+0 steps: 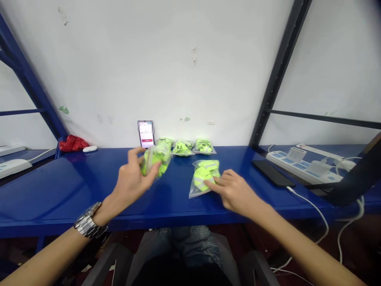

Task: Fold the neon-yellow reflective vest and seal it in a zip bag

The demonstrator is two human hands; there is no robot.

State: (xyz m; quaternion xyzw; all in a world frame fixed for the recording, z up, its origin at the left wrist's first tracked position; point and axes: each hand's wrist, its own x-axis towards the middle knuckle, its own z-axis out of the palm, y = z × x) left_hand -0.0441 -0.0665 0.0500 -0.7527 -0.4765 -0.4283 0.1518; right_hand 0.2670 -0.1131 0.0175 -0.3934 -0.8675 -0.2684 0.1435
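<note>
Gripping a clear plastic bag stuffed with neon-yellow folded fabric (156, 160), the left hand (132, 180) has its fingers and thumb closed round the bag, raised just above the blue metal shelf top (74, 186). The right hand (235, 190) rests on a second clear bag of neon-yellow fabric (205, 176) lying flat on the shelf top, fingers loosely spread, fingertips pressing its near corner.

I judge the slick plastic the main risk: the lifted bag could slip from the hold, and the flat one could slide under those fingertips toward the shelf top's front edge.

At the back of the shelf top, against the wall, more small clear bags of the same fabric (192, 147) sit in a row, beside a propped-up phone with a lit screen (146, 135); a careless sweep could topple it. Toward the shelf top's right end lie a dark flat phone (273, 173) with a white cable (309, 204) and a white power strip (300, 161). At its left end are a crumpled red cloth (73, 143) and a small white oval case (89, 149). A silver metal wristwatch (87, 220) is on the left wrist.
</note>
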